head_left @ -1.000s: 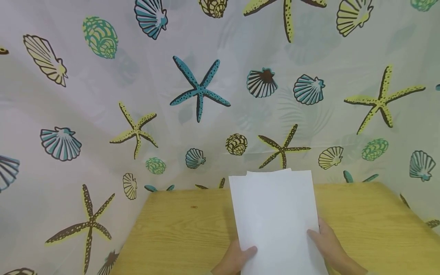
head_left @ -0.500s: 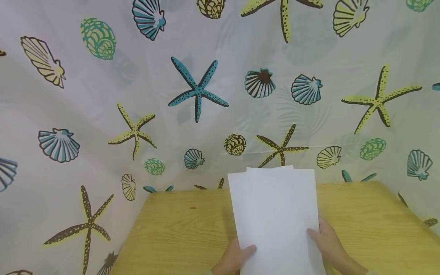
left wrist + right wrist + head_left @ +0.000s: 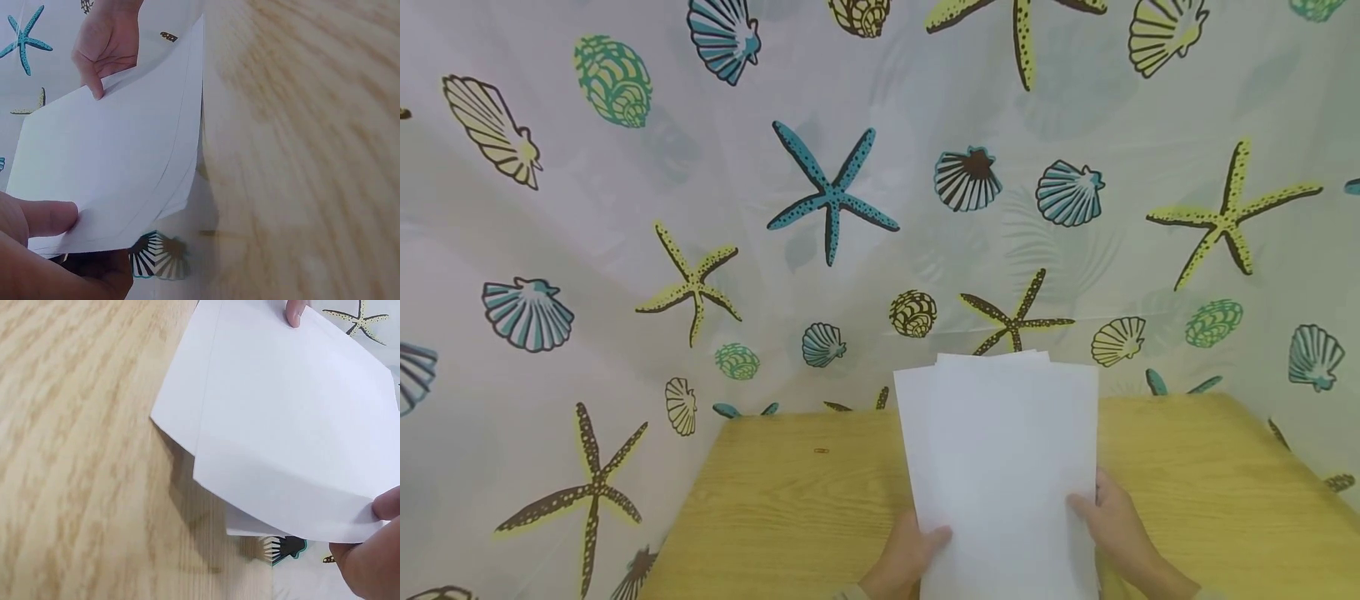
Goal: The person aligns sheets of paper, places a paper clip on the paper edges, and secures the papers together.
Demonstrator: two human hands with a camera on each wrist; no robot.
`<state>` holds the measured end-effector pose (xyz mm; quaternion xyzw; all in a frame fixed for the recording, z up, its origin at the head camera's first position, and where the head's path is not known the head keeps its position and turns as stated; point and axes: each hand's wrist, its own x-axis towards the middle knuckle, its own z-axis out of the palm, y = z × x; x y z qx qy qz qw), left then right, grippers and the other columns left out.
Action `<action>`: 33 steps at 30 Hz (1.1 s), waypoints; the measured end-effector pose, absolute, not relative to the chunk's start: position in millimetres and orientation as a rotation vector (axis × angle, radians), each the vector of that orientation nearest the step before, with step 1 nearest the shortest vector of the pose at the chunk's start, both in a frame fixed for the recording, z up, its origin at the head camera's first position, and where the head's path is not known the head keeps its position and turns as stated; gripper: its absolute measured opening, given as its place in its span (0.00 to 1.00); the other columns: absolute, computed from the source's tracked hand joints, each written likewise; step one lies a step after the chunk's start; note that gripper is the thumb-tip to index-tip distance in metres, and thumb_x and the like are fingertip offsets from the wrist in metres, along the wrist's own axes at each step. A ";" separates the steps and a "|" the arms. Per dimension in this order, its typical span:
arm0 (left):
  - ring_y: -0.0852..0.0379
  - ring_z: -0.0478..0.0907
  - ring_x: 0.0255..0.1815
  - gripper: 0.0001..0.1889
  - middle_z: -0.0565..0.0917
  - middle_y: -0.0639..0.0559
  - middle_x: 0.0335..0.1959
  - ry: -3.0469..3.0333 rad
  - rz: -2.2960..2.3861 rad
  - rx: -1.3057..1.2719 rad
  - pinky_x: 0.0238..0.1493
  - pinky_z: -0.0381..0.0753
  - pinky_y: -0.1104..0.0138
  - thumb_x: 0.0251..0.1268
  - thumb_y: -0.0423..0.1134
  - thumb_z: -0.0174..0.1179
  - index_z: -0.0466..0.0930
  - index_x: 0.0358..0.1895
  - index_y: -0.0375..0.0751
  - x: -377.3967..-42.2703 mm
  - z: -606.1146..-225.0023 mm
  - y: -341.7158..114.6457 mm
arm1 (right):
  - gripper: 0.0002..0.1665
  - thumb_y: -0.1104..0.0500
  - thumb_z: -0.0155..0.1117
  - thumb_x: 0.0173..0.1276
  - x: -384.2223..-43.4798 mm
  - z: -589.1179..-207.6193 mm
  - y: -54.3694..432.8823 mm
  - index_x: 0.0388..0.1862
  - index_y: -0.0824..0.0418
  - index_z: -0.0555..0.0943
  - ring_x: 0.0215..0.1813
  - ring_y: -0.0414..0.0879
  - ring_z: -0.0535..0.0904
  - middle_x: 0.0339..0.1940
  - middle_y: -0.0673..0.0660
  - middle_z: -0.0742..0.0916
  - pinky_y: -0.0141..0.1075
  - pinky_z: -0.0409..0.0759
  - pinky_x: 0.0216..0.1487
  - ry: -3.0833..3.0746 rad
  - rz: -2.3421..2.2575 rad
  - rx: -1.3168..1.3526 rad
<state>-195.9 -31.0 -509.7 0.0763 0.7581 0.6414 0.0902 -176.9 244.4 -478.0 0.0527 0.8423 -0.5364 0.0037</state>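
Several white paper sheets (image 3: 1000,467) stand tilted up between my two hands, their edges out of line at the top. My left hand (image 3: 901,554) pinches the left side, thumb on the face and fingers behind, as the left wrist view shows with the sheets (image 3: 112,150) bending near the thumb. On the right side my right hand (image 3: 1116,525) grips the paper, its thumb on the front. In the right wrist view the lower corners of the sheets (image 3: 275,437) fan apart just by the tabletop. The fingers behind the paper are mostly hidden.
The wooden table (image 3: 790,517) spreads on both sides of the paper. A small reddish paper clip (image 3: 822,451) lies on it at the back left. A pale curtain (image 3: 865,275) printed with shells and starfish hangs behind and beside the table.
The sheets have risen slightly, and their top edges have spread wider out of line. My left hand has shifted a little up and to the left; both hands still hold the paper.
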 end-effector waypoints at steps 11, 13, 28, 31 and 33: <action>0.36 0.74 0.54 0.23 0.78 0.35 0.51 2.307 1.899 0.060 0.55 0.71 0.46 0.54 0.25 0.60 0.70 0.55 0.25 -202.7 -504.4 -26.3 | 0.36 0.67 0.47 0.71 -176.2 -477.3 244.3 0.71 0.77 0.44 0.69 0.69 0.53 0.70 0.76 0.57 0.57 0.58 0.65 2.632 -1.737 0.139; 0.36 0.74 0.54 0.23 0.79 0.36 0.50 2.317 1.902 0.046 0.55 0.71 0.46 0.53 0.25 0.60 0.70 0.55 0.25 -202.0 -502.8 -25.7 | 0.37 0.67 0.47 0.71 -175.9 -477.0 244.3 0.71 0.76 0.44 0.70 0.69 0.52 0.70 0.76 0.57 0.57 0.58 0.65 2.636 -1.737 0.139; 0.39 0.76 0.51 0.22 0.80 0.36 0.48 2.387 1.955 0.101 0.53 0.74 0.47 0.50 0.23 0.59 0.73 0.53 0.25 -198.2 -497.3 -24.9 | 0.36 0.67 0.49 0.70 -177.1 -476.3 241.5 0.71 0.75 0.47 0.70 0.70 0.50 0.71 0.75 0.56 0.59 0.56 0.65 2.624 -1.797 0.112; 0.40 0.76 0.51 0.23 0.80 0.37 0.48 2.377 1.975 0.122 0.52 0.74 0.47 0.47 0.22 0.58 0.73 0.52 0.26 -197.7 -497.7 -25.4 | 0.36 0.68 0.48 0.69 -177.3 -476.7 240.8 0.71 0.76 0.46 0.70 0.71 0.49 0.71 0.76 0.55 0.60 0.54 0.65 2.628 -1.805 0.095; 0.40 0.75 0.52 0.24 0.80 0.37 0.49 2.365 1.982 0.136 0.53 0.73 0.46 0.46 0.22 0.57 0.73 0.53 0.26 -197.7 -497.2 -25.6 | 0.36 0.68 0.48 0.69 -177.5 -477.2 240.4 0.71 0.76 0.46 0.70 0.71 0.48 0.71 0.76 0.54 0.60 0.53 0.65 2.632 -1.816 0.079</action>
